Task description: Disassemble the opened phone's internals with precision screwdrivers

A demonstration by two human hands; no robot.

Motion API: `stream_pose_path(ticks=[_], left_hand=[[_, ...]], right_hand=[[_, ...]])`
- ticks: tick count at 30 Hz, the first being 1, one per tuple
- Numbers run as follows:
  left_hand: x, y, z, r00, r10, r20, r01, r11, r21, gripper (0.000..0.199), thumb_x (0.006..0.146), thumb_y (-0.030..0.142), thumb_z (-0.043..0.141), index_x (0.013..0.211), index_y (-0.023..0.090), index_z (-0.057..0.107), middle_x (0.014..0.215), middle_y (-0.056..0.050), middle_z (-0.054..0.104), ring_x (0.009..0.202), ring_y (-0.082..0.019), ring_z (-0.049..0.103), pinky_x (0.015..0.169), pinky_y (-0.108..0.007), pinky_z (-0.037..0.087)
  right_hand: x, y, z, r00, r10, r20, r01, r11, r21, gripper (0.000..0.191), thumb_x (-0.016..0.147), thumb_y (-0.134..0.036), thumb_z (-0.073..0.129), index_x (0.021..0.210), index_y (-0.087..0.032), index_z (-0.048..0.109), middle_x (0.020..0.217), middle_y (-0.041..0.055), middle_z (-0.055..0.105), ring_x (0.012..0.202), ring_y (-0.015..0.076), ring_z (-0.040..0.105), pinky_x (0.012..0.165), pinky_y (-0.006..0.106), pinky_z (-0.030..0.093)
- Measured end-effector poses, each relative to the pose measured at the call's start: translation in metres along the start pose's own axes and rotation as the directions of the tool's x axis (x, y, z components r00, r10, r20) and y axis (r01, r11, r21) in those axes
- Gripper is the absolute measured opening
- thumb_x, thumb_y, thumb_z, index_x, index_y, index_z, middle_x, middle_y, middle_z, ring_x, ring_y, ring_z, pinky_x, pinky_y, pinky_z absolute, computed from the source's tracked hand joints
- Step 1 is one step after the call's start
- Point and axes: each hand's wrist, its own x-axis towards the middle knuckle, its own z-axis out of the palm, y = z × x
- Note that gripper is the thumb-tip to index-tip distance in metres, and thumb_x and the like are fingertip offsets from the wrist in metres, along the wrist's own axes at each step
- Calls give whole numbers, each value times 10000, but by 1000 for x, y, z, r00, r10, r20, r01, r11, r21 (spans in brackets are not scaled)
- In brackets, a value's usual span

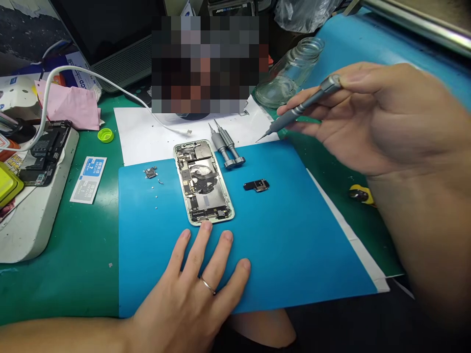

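Observation:
My left hand (195, 289) lies with fingers spread on the blue mat (294, 245), a ring on one finger and a fingertip at the lower edge of an opened phone (217, 189). The phone's inner parts face up. Raised to the right, my right hand (368, 117) holds a grey screwdriver (294, 113), its tip pointing down-left above the mat's far edge. Two more grey screwdrivers (226, 147) lie beside the phone's upper right. A small black part (257, 185) rests right of the phone, and a small metal part (150, 172) with tiny pieces lies left.
A glass jar (289, 73) stands behind, near the white sheet (143, 132). A white cable (106, 78) arches over the left side. A white box (47, 211) bearing another phone's parts, a card (88, 180) and a green cap (105, 135) are at left. A yellow tool (362, 194) lies right.

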Motion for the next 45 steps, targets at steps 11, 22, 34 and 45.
stream_pose_path(ticks=[11,22,34,45], left_hand=[[0,-1,-2,1000,1,6,-1,1000,-21,703,996,482,548,1602,176,363,1663,-207,325,1493,-510,346,1153,-637,246],[-1,2,5,1000,-21,-8,20,998,-53,780,947,507,606,1600,166,349,1674,-215,292,1532,-514,244,1184,-641,129],[-2,1,7,1000,-19,1,20,997,-78,860,921,549,628,1612,149,309,1693,-230,228,1536,-528,213,1190,-648,85],[-2,0,8,1000,-23,-10,22,997,-77,823,947,537,599,1613,149,310,1687,-226,250,1543,-520,200,1193,-647,94]], right_hand=[[-23,-3,41,876,-461,-141,318,773,-549,242,981,-518,592,1105,-345,706,988,37,755,887,229,753,664,358,587],[-18,8,52,934,-357,15,254,635,-729,86,851,-280,686,898,-240,626,890,43,761,823,201,739,660,318,591],[10,-9,62,976,-46,214,214,402,-890,118,921,-336,604,904,-239,668,949,98,737,845,302,694,757,448,506],[21,-44,58,941,279,190,159,129,-979,377,918,-218,553,1288,-157,599,993,111,737,887,274,622,680,366,381]])
